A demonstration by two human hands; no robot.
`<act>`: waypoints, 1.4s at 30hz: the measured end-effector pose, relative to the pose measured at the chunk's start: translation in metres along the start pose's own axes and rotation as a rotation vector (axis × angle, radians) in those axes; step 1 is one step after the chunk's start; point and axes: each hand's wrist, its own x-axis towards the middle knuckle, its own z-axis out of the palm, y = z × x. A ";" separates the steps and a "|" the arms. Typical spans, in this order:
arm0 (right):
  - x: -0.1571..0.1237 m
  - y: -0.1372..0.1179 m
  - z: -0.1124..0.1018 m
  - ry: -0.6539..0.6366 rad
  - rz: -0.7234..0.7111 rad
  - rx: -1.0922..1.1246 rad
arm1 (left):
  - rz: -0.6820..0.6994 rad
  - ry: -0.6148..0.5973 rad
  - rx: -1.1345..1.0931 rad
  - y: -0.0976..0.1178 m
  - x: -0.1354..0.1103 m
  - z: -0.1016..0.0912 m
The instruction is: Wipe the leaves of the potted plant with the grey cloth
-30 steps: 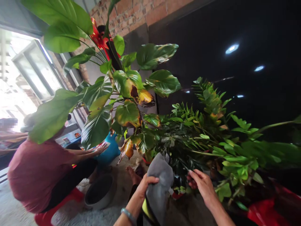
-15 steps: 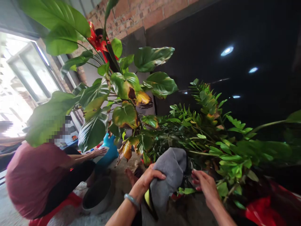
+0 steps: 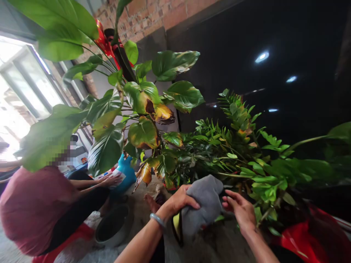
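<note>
A grey cloth (image 3: 205, 199) with dark edging and a yellow patch at its lower left is bunched up in front of me. My left hand (image 3: 182, 201), with a pale bracelet at the wrist, grips its left side, thumb on top. At the cloth's right edge is my right hand (image 3: 240, 208), fingers curled in as in a pinch. A dark bit lies by its fingertips; whether it is the cloth's edging I cannot tell. Just beyond both hands are the low green plants (image 3: 214, 146).
A tall leafy plant (image 3: 145, 133) with browned leaves rises ahead. On the left a person in a pink shirt (image 3: 35, 208) sits on a red stool (image 3: 65, 243), hands at a blue object (image 3: 127, 171). A grey bucket (image 3: 113, 228) stands between us; red material (image 3: 304, 232) lies at lower right.
The cloth and my left hand have shifted slightly right, the cloth's top folding over towards my right hand. The gap between right fingers and cloth has narrowed. The whole view has drifted a little.
</note>
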 end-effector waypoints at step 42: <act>-0.004 -0.001 -0.003 -0.102 0.077 -0.235 | 0.094 0.204 -0.253 -0.013 -0.012 -0.023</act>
